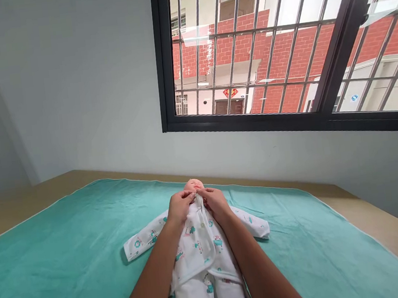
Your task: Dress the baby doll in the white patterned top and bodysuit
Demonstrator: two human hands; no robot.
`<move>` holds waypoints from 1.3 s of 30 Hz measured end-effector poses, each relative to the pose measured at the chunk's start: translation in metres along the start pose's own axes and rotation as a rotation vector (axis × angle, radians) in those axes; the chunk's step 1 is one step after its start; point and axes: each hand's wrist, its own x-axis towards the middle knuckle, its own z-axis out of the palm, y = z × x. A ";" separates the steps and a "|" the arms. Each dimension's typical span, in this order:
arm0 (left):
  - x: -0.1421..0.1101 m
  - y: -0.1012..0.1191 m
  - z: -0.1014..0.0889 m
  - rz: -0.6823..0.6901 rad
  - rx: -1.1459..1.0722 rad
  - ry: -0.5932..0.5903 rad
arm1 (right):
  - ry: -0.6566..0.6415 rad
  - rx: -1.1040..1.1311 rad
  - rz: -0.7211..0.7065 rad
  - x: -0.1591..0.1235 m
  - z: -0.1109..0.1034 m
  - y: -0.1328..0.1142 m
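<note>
A baby doll (193,186) lies on its back on a teal blanket (60,249), dressed in a white romper (203,253) with small coloured prints. Its sleeves spread out to either side. My left hand (179,207) and my right hand (214,202) meet at the romper's collar, just below the doll's chin. Both hands have their fingers pinched together on the fabric at the neck opening. My forearms run down over the doll's body and hide part of the romper's front.
The blanket covers a wide tan surface (377,225) that shows along the far and right edges. A grey wall (72,96) rises behind it. A barred window (281,50) looks onto a red brick building.
</note>
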 end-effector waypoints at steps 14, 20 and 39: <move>-0.003 0.003 -0.005 -0.058 -0.053 -0.009 | -0.135 -0.390 -0.114 -0.012 -0.002 -0.018; -0.004 0.003 -0.007 -0.076 -0.061 -0.065 | -0.140 -0.597 -0.219 -0.016 0.005 -0.025; -0.003 0.003 -0.002 -0.047 -0.062 0.031 | -0.123 -0.506 -0.183 -0.013 -0.008 -0.012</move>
